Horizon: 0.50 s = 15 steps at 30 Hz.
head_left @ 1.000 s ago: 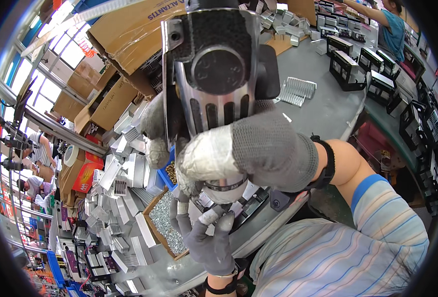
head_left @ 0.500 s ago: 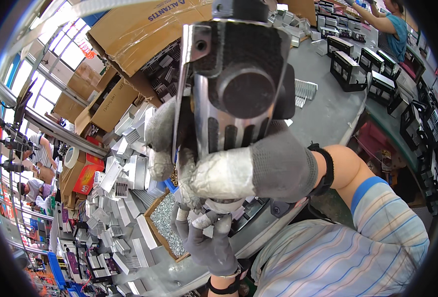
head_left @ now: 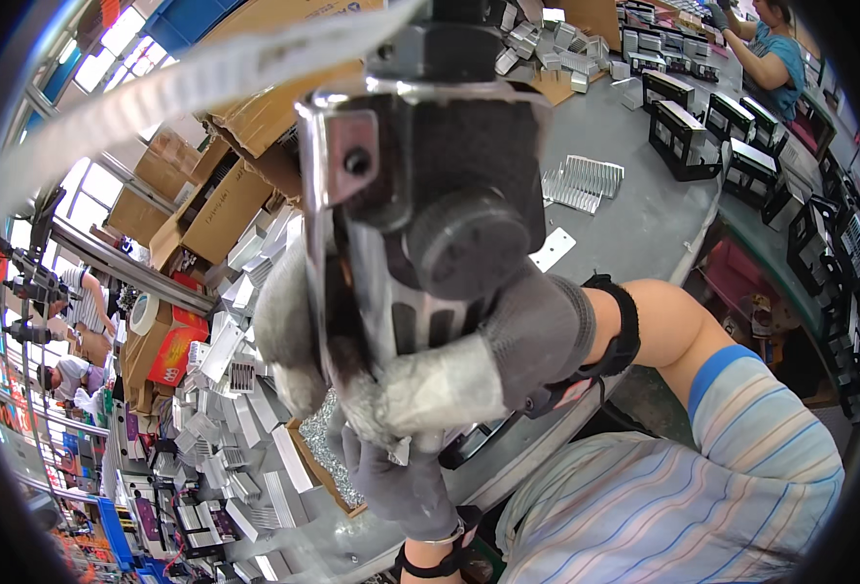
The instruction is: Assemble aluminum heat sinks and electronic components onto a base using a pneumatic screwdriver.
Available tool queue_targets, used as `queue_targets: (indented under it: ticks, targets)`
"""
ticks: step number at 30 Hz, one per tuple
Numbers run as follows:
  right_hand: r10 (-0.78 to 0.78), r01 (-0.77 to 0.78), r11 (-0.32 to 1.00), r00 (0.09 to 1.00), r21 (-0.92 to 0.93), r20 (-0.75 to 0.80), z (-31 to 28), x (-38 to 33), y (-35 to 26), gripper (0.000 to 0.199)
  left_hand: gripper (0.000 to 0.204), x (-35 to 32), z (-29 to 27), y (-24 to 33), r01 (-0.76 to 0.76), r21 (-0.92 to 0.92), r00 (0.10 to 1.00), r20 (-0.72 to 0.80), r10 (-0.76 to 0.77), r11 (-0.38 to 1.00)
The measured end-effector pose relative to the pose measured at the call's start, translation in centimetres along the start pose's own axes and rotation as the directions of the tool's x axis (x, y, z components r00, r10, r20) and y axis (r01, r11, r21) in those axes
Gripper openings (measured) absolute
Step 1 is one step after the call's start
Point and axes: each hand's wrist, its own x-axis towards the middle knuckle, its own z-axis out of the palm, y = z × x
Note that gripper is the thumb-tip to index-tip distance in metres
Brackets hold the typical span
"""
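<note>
So my right hand (head_left: pixel 469 360), in a grey glove, is clamped tight around the body of a big black and silver power tool (head_left: pixel 420 195), held right up close to the camera over the grey table (head_left: pixel 644 214). My left hand (head_left: pixel 401 477) sits just below it, fingers curled near the tool's lower end, but I can't tell if it's actually gripping anything there. Behind it there's a tray of small screws (head_left: pixel 318 443), piles of metal finned parts (head_left: pixel 226 350), cardboard boxes (head_left: pixel 206 209) and a roll of tape (head_left: pixel 144 313)
</note>
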Motion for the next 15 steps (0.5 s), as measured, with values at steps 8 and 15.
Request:
queue_targets:
  ticks: [8,15]
  targets:
    - [-0.273,0.280,0.957,0.957,0.071,-0.096,0.3,1.5,-0.7,0.049,0.047,0.8,-1.5,-1.0,-0.169,0.273,0.979,0.154,0.130,0.947]
    - [0.115,-0.110,0.993,0.969,0.033,-0.217,-2.8,-0.9,0.3,0.050,0.024,-0.6,-1.9,-0.2,0.104,-0.074,0.963,0.255,-0.082,0.992]
